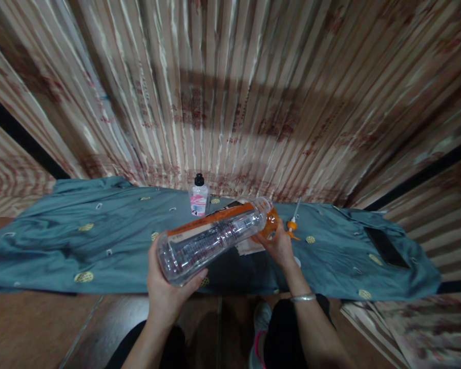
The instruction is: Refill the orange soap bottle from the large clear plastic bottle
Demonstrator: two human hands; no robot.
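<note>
- The left hand (165,284), at 8 o'clock from the middle of the large clear bottle (215,241), is clamped on the base end of it.
- This bottle is held slanted above the surface (119,230), its base toward 8 o'clock and its neck toward 2 o'clock. If the left grip becomes loose, I think the smooth plastic could turn or slide.
- The right hand (279,245), at 3 o'clock, has its fingers closed around the orange bottle (271,225).
- The neck of the large bottle overlaps the orange bottle in this view; whether the two mouths meet, I cannot tell. If they are not in line, any liquid inside could drip, in my judgement, onto the pale sheet (249,248) below.
- Between 3 and 4 o'clock, a small white round thing (297,262) is partly hidden by the right wrist, so a careless elbow could push it.
- At 3 o'clock, the orange pump (292,225) is just beside the right hand, and a sideways move might knock it; farther that way lies a dark flat phone-like object (386,247).
- At 11 o'clock, the black-capped bottle (198,200) stands upright; a wide swing of the large bottle could tip it.
</note>
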